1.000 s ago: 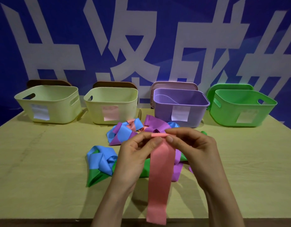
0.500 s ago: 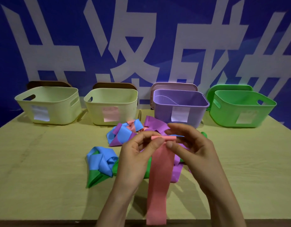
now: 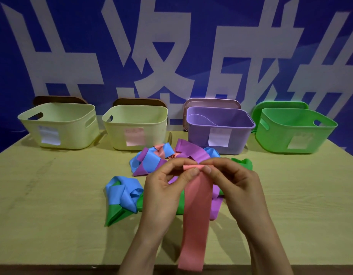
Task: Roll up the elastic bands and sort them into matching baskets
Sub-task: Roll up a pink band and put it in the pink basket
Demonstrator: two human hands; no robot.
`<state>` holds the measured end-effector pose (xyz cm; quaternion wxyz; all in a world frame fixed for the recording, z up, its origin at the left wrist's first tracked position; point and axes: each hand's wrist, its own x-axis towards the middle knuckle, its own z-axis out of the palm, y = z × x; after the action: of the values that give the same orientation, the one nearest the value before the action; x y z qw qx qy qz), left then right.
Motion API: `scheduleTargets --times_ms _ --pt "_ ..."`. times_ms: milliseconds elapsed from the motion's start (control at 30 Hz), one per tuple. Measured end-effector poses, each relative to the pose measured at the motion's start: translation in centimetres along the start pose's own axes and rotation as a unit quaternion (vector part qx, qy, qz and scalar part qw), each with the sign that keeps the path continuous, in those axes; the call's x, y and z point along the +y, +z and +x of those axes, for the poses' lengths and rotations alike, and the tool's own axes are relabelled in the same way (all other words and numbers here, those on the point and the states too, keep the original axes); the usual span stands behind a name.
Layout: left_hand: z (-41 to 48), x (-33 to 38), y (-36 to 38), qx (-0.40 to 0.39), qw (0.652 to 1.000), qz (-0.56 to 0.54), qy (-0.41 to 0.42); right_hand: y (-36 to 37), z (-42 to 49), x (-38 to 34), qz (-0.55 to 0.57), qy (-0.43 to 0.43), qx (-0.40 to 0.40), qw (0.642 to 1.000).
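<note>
Pink, thin and limp, the elastic band [image 3: 195, 215] looks springy, so your two hands, left hand [image 3: 163, 195] and right hand [image 3: 237, 187], pinch its small rolled end tightly at both edges.

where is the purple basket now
In the head view the purple basket stands at the table's far side, right of centre, between the pink-labelled cream basket and the green basket.

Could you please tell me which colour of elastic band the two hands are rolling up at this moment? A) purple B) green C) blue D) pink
D: the left hand and the right hand both pinch the small rolled end of the pink band, and its unrolled length trails toward the near table edge.
</note>
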<state>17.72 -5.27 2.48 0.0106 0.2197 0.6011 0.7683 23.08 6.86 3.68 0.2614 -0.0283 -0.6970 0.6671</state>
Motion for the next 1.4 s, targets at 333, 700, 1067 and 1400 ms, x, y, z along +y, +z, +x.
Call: scheduleTargets --times_ms 333,700,1067,1400 --pt "0.0 0.5 -0.4 -0.056 0.995 -0.048 -0.070 -0.2 -0.1 -0.7 0.003 -0.015 -0.010 1.000" --pt "0.1 0.4 -0.4 -0.014 0.998 -0.034 -0.041 -0.2 -0.4 -1.0 0.029 -0.032 -0.030 0.999" --pt "-0.2 0.5 -0.4 -0.021 1.000 0.012 0.012 0.2 -0.3 -0.4 0.000 -0.032 -0.015 0.999" --pt "-0.4 0.2 -0.5 -0.048 0.994 -0.030 -0.091 0.2 -0.4 -0.6 0.043 -0.003 -0.008 0.999"
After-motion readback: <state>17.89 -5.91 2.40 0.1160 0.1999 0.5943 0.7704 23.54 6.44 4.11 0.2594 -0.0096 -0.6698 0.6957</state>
